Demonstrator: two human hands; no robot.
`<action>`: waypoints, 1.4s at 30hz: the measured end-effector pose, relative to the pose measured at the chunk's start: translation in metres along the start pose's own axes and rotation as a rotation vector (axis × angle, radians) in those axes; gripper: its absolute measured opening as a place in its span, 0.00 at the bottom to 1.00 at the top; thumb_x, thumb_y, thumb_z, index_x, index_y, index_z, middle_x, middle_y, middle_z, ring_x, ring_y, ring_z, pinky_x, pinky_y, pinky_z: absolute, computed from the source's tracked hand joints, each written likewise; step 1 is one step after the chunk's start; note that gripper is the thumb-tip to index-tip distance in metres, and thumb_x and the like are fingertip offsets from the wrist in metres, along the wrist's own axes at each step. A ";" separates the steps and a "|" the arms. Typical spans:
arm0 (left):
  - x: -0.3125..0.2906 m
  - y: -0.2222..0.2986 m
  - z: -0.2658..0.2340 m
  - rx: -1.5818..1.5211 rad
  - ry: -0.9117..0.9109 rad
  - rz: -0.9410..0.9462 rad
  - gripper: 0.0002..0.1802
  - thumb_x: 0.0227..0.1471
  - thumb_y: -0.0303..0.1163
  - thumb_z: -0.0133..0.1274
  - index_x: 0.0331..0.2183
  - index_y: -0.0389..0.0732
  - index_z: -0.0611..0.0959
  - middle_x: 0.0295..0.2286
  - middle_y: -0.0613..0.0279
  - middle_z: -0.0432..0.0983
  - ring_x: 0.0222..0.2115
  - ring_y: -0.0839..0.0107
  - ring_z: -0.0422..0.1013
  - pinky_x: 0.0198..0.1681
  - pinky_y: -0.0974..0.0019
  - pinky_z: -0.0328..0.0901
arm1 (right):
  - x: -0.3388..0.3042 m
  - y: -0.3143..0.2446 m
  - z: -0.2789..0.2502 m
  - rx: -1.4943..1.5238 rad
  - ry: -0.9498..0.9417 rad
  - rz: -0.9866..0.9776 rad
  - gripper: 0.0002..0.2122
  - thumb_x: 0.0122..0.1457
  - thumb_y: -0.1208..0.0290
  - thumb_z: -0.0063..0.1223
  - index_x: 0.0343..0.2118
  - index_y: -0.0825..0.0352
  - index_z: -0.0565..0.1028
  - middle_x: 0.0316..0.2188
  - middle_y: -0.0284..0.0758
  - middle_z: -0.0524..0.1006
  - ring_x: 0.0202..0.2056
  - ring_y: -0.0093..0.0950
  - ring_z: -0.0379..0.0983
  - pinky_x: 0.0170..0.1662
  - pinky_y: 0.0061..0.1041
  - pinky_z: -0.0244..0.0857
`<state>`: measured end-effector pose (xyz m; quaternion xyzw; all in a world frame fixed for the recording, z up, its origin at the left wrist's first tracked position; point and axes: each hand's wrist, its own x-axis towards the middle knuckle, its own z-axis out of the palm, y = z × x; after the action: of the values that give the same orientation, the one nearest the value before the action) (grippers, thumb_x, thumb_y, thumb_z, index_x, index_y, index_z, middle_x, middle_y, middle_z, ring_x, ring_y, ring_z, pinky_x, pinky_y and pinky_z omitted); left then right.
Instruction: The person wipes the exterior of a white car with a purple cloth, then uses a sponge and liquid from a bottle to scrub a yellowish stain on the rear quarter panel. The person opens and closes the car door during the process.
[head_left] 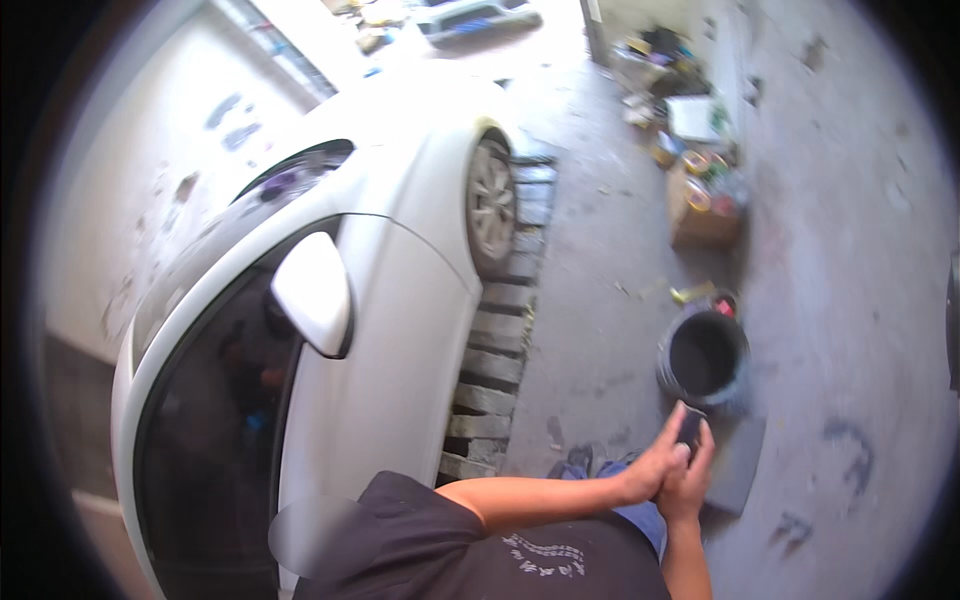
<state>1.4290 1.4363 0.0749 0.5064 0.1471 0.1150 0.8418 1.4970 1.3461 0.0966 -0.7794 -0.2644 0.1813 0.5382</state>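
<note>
Here by me: L hand (648, 476) + R hand (686, 490), fingers nearly closed round sm. dk. object (690, 425); bucket (741, 372) 12 o'clock. Rec.: steady 2-handed grip.

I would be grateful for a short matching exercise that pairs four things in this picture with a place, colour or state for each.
Things:
1. dark object
2. bucket
3. cardboard box
4. side mirror

Descriptions:
A. brown, with assorted items on top
B. white, on the side of the car
C. held between the left hand and the right hand
D. round-mouthed and dark inside

Pairs: 1-C, 2-D, 3-A, 4-B
</note>
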 end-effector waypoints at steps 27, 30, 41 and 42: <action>0.186 0.105 -0.180 -0.022 0.076 -0.631 0.33 0.66 0.45 0.47 0.64 0.40 0.61 0.56 0.55 0.66 0.56 0.62 0.65 0.58 0.51 0.61 | 0.215 0.003 0.098 -0.256 -0.137 0.268 0.39 0.60 0.51 0.57 0.66 0.70 0.55 0.60 0.56 0.66 0.60 0.52 0.65 0.61 0.42 0.61; 0.200 0.106 -0.178 0.068 -0.103 -0.707 0.32 0.64 0.46 0.50 0.63 0.41 0.63 0.54 0.59 0.67 0.54 0.66 0.64 0.56 0.53 0.63 | 0.194 -0.002 0.101 -0.231 -0.004 0.354 0.40 0.59 0.52 0.60 0.67 0.70 0.54 0.62 0.54 0.65 0.61 0.51 0.64 0.62 0.41 0.61; 0.150 0.039 -0.072 0.482 -0.713 -0.784 0.19 0.63 0.36 0.53 0.51 0.38 0.71 0.39 0.59 0.76 0.36 0.71 0.75 0.37 0.65 0.73 | 0.022 0.016 0.084 -0.354 0.774 0.315 0.35 0.53 0.66 0.64 0.61 0.72 0.60 0.55 0.54 0.70 0.54 0.52 0.69 0.55 0.44 0.66; 0.137 0.029 -0.064 0.540 -0.739 -0.742 0.19 0.63 0.37 0.52 0.52 0.41 0.72 0.40 0.61 0.76 0.35 0.73 0.75 0.38 0.64 0.74 | 0.004 0.007 0.078 -0.287 0.766 0.381 0.36 0.53 0.67 0.64 0.62 0.73 0.58 0.54 0.53 0.70 0.52 0.51 0.70 0.52 0.45 0.68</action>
<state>1.5316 1.5494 0.0544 0.6240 0.0355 -0.4127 0.6626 1.4574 1.4053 0.0627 -0.8918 0.0796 -0.0631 0.4408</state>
